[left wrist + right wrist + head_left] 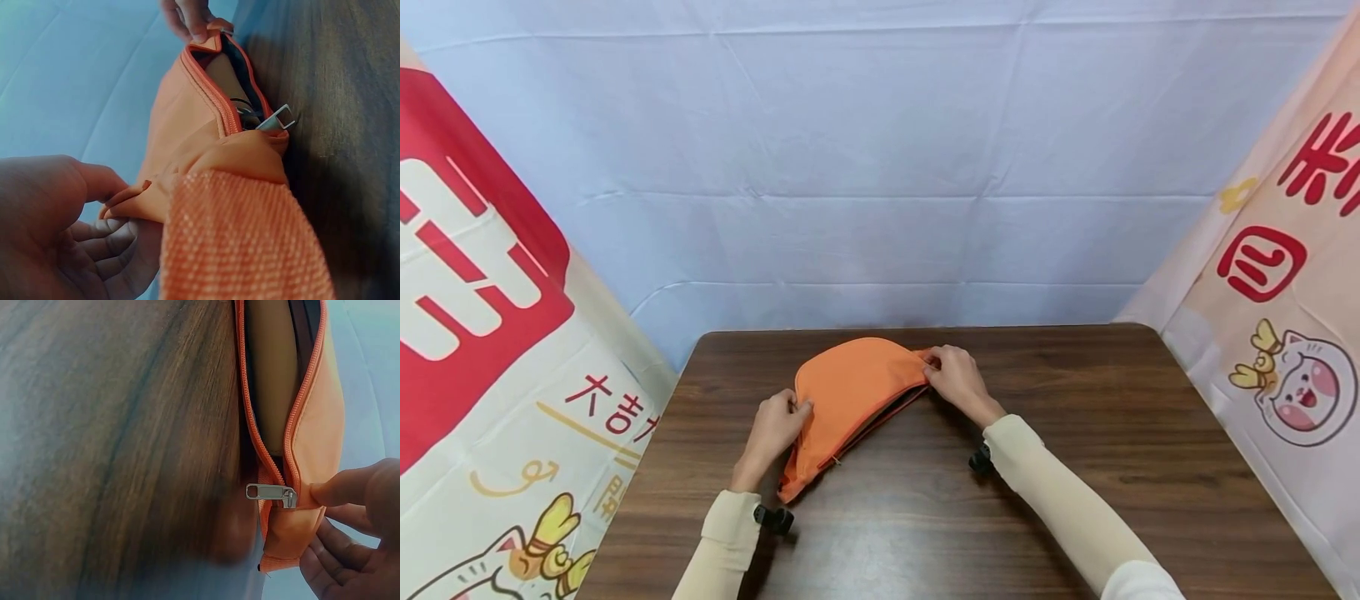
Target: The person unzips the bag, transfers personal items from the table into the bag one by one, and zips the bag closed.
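Observation:
An orange waist bag (853, 387) lies on the table, its zipped mouth gaping toward the near side. My left hand (777, 427) pinches the fabric at the bag's left edge between thumb and fingers. At the other end, my right hand (957, 375) grips the corner, close to a metal zipper pull (272, 492). Another metal pull (275, 120) shows near the left end, beside a wide orange webbing strap (240, 237). Through the mouth, a tan surface (273, 375) is visible in the right wrist view; what it belongs to cannot be told.
The dark wood-grain table (1075, 400) extends on both sides of the bag and in front of it. Behind it hangs a pale creased cloth (880, 167). Printed banners (475, 275) flank the table. Each wrist wears a small black camera (773, 520).

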